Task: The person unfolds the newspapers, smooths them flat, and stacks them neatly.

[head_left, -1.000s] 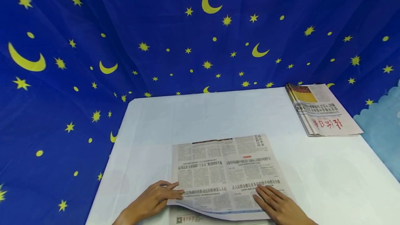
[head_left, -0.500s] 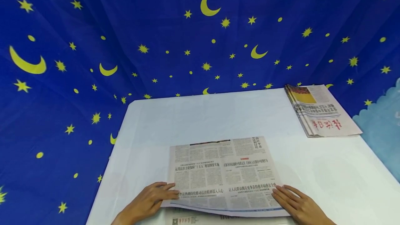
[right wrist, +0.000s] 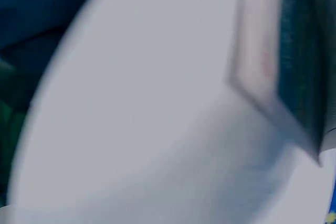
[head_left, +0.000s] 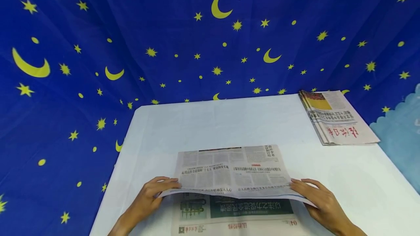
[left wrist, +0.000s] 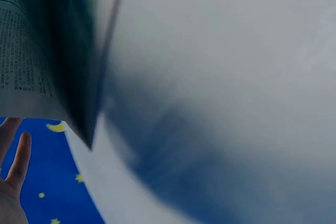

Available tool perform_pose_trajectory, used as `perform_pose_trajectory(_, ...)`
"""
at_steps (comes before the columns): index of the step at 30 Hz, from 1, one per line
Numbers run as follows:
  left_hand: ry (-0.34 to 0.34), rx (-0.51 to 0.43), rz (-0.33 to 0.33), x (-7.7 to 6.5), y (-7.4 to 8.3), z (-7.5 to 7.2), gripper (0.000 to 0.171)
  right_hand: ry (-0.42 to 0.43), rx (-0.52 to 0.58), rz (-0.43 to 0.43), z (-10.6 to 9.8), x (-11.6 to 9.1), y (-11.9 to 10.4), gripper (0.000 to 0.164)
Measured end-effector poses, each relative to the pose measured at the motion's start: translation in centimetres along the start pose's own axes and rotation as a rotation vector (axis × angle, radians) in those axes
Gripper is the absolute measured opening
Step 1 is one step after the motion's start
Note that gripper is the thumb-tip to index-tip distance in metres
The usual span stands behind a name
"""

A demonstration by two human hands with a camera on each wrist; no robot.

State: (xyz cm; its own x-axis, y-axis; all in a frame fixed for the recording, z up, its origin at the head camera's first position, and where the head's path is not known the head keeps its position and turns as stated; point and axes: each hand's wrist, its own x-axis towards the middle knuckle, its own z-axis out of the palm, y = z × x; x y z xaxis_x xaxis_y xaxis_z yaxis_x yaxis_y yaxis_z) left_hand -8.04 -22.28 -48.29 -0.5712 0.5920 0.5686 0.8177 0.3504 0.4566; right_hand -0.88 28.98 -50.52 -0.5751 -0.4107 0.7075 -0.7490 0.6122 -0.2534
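Observation:
A newspaper [head_left: 229,176] lies in front of me, its upper part raised along the near edge. My left hand [head_left: 144,199] holds the left corner of that edge, fingers on top. At the right corner my right hand [head_left: 323,201] grips the same edge. Under the lifted part a lower page [head_left: 252,208] with a dark green banner shows. In the left wrist view the folded newspaper [left wrist: 26,51] hangs open above fingers of the left hand [left wrist: 13,177]. The right wrist view shows the open fold of the newspaper [right wrist: 299,72]; the right hand is hidden there.
A white table [head_left: 210,123] carries everything. Several folded newspapers [head_left: 341,126] lie stacked at its back right corner. A blue cloth [head_left: 183,28] with yellow moons and stars hangs behind and to the left of the table.
The right hand has slid right to the newspaper's right corner. Both hands have then raised the near edge and moved it away from me, uncovering more of the page underneath.

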Motion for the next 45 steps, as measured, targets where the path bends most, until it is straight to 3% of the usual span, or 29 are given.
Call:
perform_pose_trajectory(3,0.035,0.012,0.009,1.0,-0.3,-1.0,0.054,0.056,0.064,0.005,0.1,1.6,0.2,0.045)
perform_pose_trajectory(9,0.021,0.025,0.011,3.8,-1.5,-3.0,0.062,0.145,0.095,0.011,-0.3,5.3,0.9,0.042)
perform_pose_trajectory(12,0.055,-0.017,-0.012,5.2,-2.3,-3.3,0.051,0.207,0.106,0.044,-0.2,6.7,1.9,0.04)
perform_pose_trajectory(14,0.102,-0.071,-0.055,5.9,-2.8,-3.0,0.037,0.239,0.122,0.099,0.0,7.3,2.6,0.035)
perform_pose_trajectory(18,0.17,-0.241,-0.168,6.2,-3.5,-1.6,0.019,0.255,0.158,0.223,0.4,8.1,3.7,0.009)
perform_pose_trajectory(22,0.141,-0.457,-0.259,5.9,-3.8,-0.1,0.024,0.252,0.152,0.297,0.5,8.9,4.7,0.023)
perform_pose_trajectory(25,0.097,-0.539,-0.289,5.7,-3.8,0.5,0.032,0.265,0.137,0.35,0.5,9.7,5.5,0.024)
perform_pose_trajectory(27,0.067,-0.525,-0.317,5.7,-3.8,0.9,0.033,0.28,0.128,0.373,0.4,10.4,6.0,0.024)
perform_pose_trajectory(30,0.052,-0.425,-0.385,5.7,-3.9,1.2,0.03,0.294,0.14,0.411,0.5,11.3,6.3,0.021)
perform_pose_trajectory(34,0.124,-0.305,-0.524,6.3,-4.1,1.5,0.021,0.292,0.221,0.501,0.8,12.2,6.1,0.014)
perform_pose_trajectory(38,0.204,-0.3,-0.639,7.5,-4.4,1.8,0.018,0.265,0.299,0.599,1.1,12.1,5.8,0.018)
perform_pose_trajectory(42,0.266,-0.307,-0.695,8.4,-5.0,1.7,0.019,0.201,0.42,0.606,1.5,11.4,6.2,0.026)
perform_pose_trajectory(45,0.308,-0.294,-0.718,9.1,-5.7,1.3,0.02,0.155,0.472,0.608,2.0,11.2,6.8,0.023)
